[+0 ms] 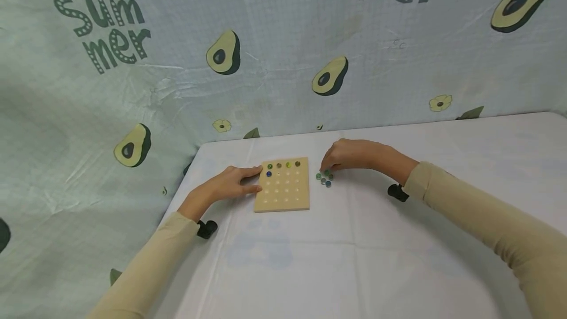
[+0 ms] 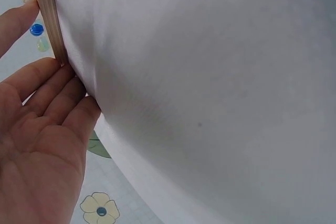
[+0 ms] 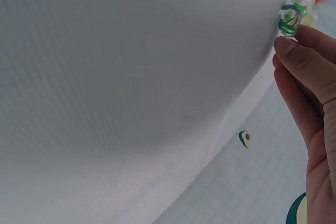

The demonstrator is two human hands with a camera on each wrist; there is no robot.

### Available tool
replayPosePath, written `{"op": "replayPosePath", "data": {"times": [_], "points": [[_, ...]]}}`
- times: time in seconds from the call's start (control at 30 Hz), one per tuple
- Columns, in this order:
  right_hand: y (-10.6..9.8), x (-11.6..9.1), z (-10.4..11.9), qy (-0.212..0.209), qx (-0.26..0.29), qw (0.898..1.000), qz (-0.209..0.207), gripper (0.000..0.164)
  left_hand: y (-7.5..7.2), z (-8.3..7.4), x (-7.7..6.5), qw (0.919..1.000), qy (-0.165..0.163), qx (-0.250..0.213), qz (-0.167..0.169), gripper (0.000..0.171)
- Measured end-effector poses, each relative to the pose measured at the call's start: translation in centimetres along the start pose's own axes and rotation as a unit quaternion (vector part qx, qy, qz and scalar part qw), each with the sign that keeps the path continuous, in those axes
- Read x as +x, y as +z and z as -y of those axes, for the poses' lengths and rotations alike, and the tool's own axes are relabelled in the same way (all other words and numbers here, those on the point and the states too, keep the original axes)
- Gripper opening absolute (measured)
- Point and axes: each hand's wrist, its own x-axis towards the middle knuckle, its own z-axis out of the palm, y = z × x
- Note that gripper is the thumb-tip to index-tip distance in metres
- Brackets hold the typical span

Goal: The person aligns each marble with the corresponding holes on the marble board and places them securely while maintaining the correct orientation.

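On the white table lies a square wooden board (image 1: 287,206) with rows of shallow round hollows. Glass marbles fill its far row, and a blue marble (image 1: 268,174) sits at the left of the second row. My left hand (image 1: 228,182) steadies the board's left side, index finger at the far corner and thumb lower on the edge. Right of the board, several clear glass marbles (image 1: 328,184) with green and blue swirls lie in a loose cluster. Over them, my right hand (image 1: 343,154) points down, thumb and index finger pinching at a green-swirled marble (image 3: 288,28).
The white-covered table (image 1: 283,274) ends just behind the board, against a hanging cloth (image 1: 274,18) printed with avocados and lettering. Black wrist cameras sit under both wrists.
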Motion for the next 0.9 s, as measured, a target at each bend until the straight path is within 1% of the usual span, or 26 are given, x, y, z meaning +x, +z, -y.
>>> {"op": "replayPosePath", "data": {"times": [0.1,0.47,0.63,0.77,0.9], "points": [[0.02,0.3,-0.05,-0.016,-0.01,1.0,-0.002,0.022,0.07,0.0,-0.1,1.0,-0.002,-0.002,-0.001,0.074],[0.24,0.62,-0.4,-0.034,-0.013,0.999,0.008,0.021,-0.15,-0.11,0.07,1.0,-0.009,-0.002,0.002,0.074],[0.36,0.45,-0.48,-0.038,-0.036,0.999,0.009,0.02,-0.26,0.07,0.21,0.9998,-0.017,-0.001,0.006,0.074],[0.2,0.2,-0.45,-0.033,-0.05,0.998,0.003,0.019,-0.23,0.17,0.24,0.9999,-0.014,-0.003,0.005,0.075],[-0.07,-0.01,-0.42,-0.01,-0.037,0.999,-0.001,0.021,-0.15,0.23,0.26,0.9999,-0.01,-0.008,0.003,0.075]]}}
